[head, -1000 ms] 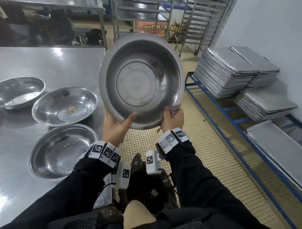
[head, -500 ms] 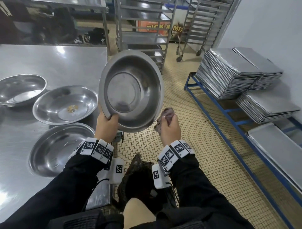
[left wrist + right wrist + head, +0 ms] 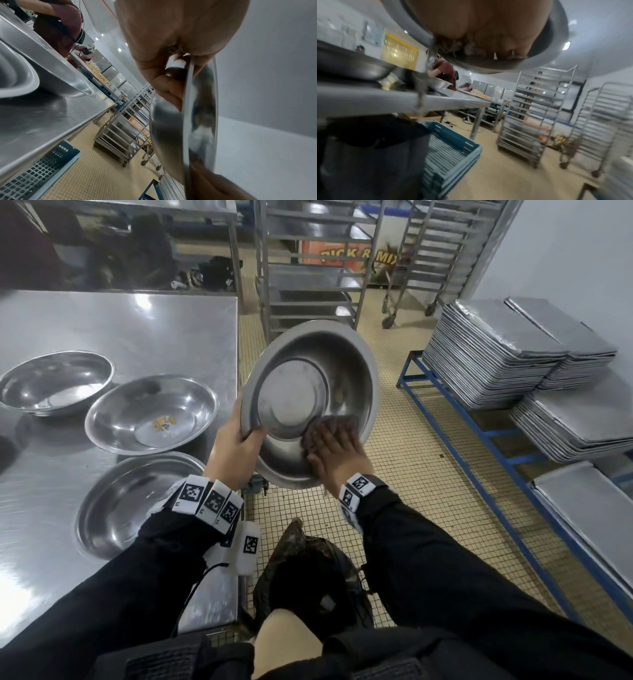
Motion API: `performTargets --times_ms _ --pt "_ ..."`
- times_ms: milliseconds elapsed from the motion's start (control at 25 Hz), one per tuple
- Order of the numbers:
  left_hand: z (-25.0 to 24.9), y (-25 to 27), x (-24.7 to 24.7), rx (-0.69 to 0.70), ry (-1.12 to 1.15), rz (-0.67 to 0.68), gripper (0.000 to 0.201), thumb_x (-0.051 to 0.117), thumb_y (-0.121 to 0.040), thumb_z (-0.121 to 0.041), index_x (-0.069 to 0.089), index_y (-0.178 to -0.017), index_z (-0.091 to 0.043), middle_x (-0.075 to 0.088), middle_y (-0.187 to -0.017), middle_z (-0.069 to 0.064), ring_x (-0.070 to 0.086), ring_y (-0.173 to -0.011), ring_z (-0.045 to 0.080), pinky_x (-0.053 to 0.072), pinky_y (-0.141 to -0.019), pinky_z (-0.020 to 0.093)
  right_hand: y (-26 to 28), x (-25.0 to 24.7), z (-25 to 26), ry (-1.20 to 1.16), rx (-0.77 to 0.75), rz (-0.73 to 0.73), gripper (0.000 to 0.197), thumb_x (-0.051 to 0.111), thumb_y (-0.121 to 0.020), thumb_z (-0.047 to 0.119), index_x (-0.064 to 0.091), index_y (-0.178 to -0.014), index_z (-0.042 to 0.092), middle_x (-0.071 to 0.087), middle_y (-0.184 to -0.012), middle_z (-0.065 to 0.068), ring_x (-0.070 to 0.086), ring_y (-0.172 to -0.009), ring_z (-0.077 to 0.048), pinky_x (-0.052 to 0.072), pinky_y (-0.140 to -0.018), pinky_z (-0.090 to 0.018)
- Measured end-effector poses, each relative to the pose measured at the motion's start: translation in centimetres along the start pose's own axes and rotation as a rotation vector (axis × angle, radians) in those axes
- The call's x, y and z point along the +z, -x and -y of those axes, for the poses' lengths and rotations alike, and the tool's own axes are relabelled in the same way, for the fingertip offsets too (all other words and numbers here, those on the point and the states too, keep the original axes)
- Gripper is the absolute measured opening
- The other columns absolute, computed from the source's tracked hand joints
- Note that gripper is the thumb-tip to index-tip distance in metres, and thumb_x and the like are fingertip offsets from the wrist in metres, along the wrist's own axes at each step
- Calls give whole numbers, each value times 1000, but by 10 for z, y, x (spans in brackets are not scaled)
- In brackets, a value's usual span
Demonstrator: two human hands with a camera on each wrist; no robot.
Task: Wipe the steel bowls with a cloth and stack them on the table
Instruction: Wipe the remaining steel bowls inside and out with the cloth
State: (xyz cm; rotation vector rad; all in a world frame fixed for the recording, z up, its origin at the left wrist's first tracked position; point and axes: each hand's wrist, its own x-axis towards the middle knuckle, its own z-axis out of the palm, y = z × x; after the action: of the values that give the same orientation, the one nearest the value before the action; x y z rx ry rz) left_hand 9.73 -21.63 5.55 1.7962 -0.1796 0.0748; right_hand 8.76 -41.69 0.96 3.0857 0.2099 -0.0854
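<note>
I hold a steel bowl (image 3: 308, 378) tilted toward me over the tiled floor, just off the table's right edge. My left hand (image 3: 236, 446) grips its left rim, thumb inside and fingers behind; the left wrist view shows the bowl (image 3: 164, 128) edge-on in that grip. My right hand (image 3: 334, 450) lies flat inside the bowl's lower wall, pressing a dark cloth (image 3: 329, 422) against the steel. In the right wrist view the cloth (image 3: 453, 48) bunches under the palm. Three more bowls sit on the steel table (image 3: 137, 330): a far one (image 3: 54, 383), a middle one (image 3: 150, 414) holding yellowish bits, and a near one (image 3: 137, 501).
Stacks of metal trays (image 3: 496, 350) rest on a blue rack along the right wall. Wheeled tray racks (image 3: 308, 268) stand beyond the table. A black bag (image 3: 308, 570) sits on the floor by my legs, and blue crates (image 3: 450, 146) lie under the table.
The bowl has come down and tilted toward me. My right hand has moved from outside the rim into the bowl, with the cloth now flat under it.
</note>
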Motion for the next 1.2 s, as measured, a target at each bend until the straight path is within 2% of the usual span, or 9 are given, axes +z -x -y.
performTargets --times_ms 80,280,480,600,720,840,960,1080,1200 --pt "-4 0 4 27 -1 -27 42 52 -95 -16 46 -137 -14 65 -94 -8 62 -84 -3 48 -78 23 -2 -1 -7 27 53 -31 58 7 -98 47 5 -151 22 3 -158 0 -5 -145 -25 -11 -114 -39" --pt "-7 -7 6 -4 26 -119 48 52 -93 -15 44 -140 -16 62 -95 -13 58 -85 -7 50 -82 22 20 11 50 -472 -54 -311 62 10 -94 43 45 -138 18 42 -145 -6 27 -140 -25 8 -118 -44" --pt "-14 3 10 -27 90 -97 42 51 -93 -10 48 -135 -13 63 -93 -10 57 -75 -13 48 -71 8 18 15 12 -373 321 -316 55 16 -99 39 11 -151 19 0 -159 -2 -10 -145 -25 5 -118 -46" --pt "-18 14 17 -109 180 -100 27 51 -92 -8 56 -118 -11 61 -88 -5 56 -72 -1 44 -60 9 10 3 -18 -504 361 -520 59 32 -100 29 4 -150 15 -13 -157 -3 -9 -144 -27 18 -115 -45" --pt "-22 17 16 -176 233 -87 18 52 -89 -5 60 -104 -11 60 -86 -1 55 -81 13 43 -68 24 10 -18 -35 -838 456 -682 61 42 -98 29 12 -150 19 23 -154 -9 33 -132 -18 43 -94 -30" --pt "-17 11 7 -230 223 -37 10 57 -83 -13 62 -91 -15 63 -89 7 59 -87 24 48 -80 41 11 -37 -54 -1050 560 -648 39 52 -95 31 47 -128 11 63 -109 -7 62 -97 -20 49 -78 -29" --pt "-12 4 2 -202 202 -40 35 59 -77 -26 63 -111 -16 68 -101 8 65 -98 29 50 -93 53 13 -43 -60 -1033 548 -557 25 60 -90 26 55 -106 7 62 -90 1 59 -79 -13 46 -63 -20" --pt "-10 5 6 -52 198 -130 59 62 -87 -15 41 -140 -28 67 -110 -16 65 -104 7 53 -91 32 15 -39 -49 -1169 625 -584 20 62 -89 21 53 -102 8 60 -87 3 59 -77 -11 42 -57 -16" --pt "-2 11 17 -24 186 -112 69 69 -83 -25 34 -143 -33 61 -122 -12 59 -114 6 49 -96 30 14 -36 -24 -1310 719 -682 18 61 -89 21 51 -98 10 59 -85 4 58 -73 -8 42 -58 -17"
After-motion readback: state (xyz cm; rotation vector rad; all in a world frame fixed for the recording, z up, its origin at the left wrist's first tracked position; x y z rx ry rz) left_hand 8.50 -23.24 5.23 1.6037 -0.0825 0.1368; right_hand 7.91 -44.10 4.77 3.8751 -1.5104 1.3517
